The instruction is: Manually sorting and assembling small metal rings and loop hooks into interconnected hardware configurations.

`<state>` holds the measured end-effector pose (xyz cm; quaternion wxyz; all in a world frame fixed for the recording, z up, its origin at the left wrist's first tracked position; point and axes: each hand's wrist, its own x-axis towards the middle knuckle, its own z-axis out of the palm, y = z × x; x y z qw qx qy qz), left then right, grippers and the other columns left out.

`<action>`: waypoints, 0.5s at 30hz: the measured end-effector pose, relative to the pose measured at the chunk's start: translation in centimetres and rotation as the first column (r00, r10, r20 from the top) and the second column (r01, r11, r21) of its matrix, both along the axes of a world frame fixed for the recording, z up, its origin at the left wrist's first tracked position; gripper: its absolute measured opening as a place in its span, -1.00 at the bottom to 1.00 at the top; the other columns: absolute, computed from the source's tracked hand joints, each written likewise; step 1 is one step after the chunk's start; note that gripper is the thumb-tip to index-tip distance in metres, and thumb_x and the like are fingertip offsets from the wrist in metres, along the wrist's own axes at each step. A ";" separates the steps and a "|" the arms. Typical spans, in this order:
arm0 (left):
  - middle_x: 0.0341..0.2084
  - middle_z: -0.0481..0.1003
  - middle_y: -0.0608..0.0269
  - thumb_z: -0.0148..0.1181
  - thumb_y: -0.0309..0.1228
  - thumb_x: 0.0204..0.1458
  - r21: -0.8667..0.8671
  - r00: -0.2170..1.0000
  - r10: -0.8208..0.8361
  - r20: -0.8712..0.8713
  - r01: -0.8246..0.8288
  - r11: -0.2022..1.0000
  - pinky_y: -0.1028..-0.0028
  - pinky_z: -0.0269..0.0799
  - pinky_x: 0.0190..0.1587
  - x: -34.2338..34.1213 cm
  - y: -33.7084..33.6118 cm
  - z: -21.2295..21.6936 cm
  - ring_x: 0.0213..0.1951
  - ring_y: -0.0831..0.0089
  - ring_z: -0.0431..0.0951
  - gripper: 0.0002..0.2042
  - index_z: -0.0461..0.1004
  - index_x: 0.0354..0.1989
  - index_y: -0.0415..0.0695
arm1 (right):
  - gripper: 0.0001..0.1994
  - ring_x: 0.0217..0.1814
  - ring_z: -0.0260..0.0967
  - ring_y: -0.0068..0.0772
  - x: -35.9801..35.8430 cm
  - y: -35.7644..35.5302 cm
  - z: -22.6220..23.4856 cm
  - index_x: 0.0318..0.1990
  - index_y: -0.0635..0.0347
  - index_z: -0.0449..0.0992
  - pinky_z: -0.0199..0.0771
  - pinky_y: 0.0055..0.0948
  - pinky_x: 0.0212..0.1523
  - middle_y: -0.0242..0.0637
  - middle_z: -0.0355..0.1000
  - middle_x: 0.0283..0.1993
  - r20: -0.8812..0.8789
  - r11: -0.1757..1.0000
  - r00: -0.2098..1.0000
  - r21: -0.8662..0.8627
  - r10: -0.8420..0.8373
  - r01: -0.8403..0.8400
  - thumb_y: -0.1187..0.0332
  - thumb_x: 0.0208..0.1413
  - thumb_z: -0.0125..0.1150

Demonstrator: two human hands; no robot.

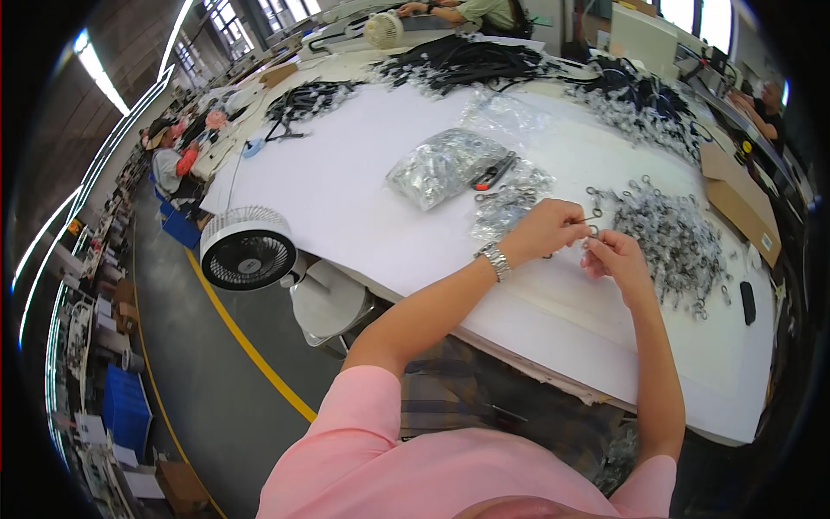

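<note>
the white tabletop (346, 190) filled the middle of the view, largest of all. a heap of small metal clasps (679, 233) lay on it at the right, just beyond the hands. a clear bag of metal parts (441, 164) sat left of centre, with red-handled pliers (493, 173) resting against it. a white desk fan (246, 249) stood at the near left edge. the left hand (545, 229), a metal watch on its wrist, was closed around a single metal clasp (592, 216), pinched at the fingertips. the right hand (616, 257) was curled shut on the same clasp from the right, just above the tabletop.
</note>
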<state>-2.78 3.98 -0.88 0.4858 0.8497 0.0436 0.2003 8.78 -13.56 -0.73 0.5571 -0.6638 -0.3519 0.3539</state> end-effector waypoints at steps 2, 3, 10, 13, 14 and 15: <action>-0.66 0.54 0.19 0.28 -0.35 0.14 0.124 0.993 -0.012 0.119 -0.003 0.992 0.43 0.39 -0.50 0.7 -0.3 -0.6 -0.60 0.49 0.53 -0.77 0.54 -0.48 -0.25 | -0.78 -0.46 0.47 -0.62 0.2 -0.6 0.0 -0.22 0.23 0.58 0.48 -0.60 -0.41 -0.36 0.55 -0.42 0.002 0.999 1.000 -0.024 -0.026 0.026 0.26 0.35 0.16; -0.65 0.55 0.17 0.28 -0.35 0.13 0.203 0.980 -0.038 0.198 -0.003 0.979 0.41 0.40 -0.50 1.3 -0.4 -0.9 -0.59 0.47 0.55 -0.78 0.53 -0.47 -0.25 | -0.78 -0.47 0.46 -0.63 0.4 -0.9 0.2 -0.21 0.21 0.57 0.47 -0.60 -0.41 -0.37 0.54 -0.42 0.015 0.998 0.999 -0.044 -0.047 0.047 0.24 0.36 0.15; -0.59 0.59 0.19 0.26 -0.40 0.09 -0.046 0.982 -0.016 0.189 0.025 0.999 0.43 0.45 -0.42 1.5 0.0 -1.2 -0.53 0.51 0.57 -0.85 0.59 -0.41 -0.24 | -0.76 -0.48 0.41 -0.70 0.2 -0.5 0.2 -0.27 0.13 0.53 0.39 -0.65 -0.40 -0.44 0.51 -0.43 0.001 0.999 0.999 -0.003 -0.042 0.042 0.18 0.36 0.13; -0.58 0.59 0.25 0.27 -0.41 0.08 -0.090 0.981 -0.020 0.192 0.038 0.995 0.48 0.44 -0.43 1.5 0.2 -1.4 -0.55 0.57 0.52 -0.86 0.61 -0.37 -0.24 | -0.77 -0.49 0.40 -0.71 0.9 -0.6 -0.2 -0.27 0.13 0.53 0.39 -0.65 -0.41 -0.43 0.51 -0.43 0.032 0.999 0.999 -0.040 -0.023 0.024 0.19 0.36 0.13; -0.58 0.59 0.25 0.27 -0.41 0.08 -0.090 0.981 -0.019 0.195 0.037 0.995 0.48 0.44 -0.43 1.5 0.2 -1.4 -0.55 0.57 0.52 -0.86 0.61 -0.37 -0.24 | -0.78 -0.50 0.38 -0.72 1.0 -0.6 -0.2 -0.28 0.12 0.52 0.37 -0.67 -0.43 -0.44 0.50 -0.44 0.021 0.999 1.000 -0.039 -0.010 0.011 0.21 0.37 0.13; -0.57 0.58 0.27 0.28 -0.41 0.07 -0.114 0.983 -0.036 0.181 0.057 0.992 0.49 0.44 -0.43 1.6 0.1 -1.3 -0.56 0.59 0.50 -0.86 0.62 -0.36 -0.24 | -0.79 -0.52 0.35 -0.74 1.0 -0.7 -0.2 -0.29 0.11 0.50 0.35 -0.69 -0.45 -0.44 0.49 -0.46 0.008 0.999 1.000 -0.037 0.002 -0.002 0.22 0.37 0.12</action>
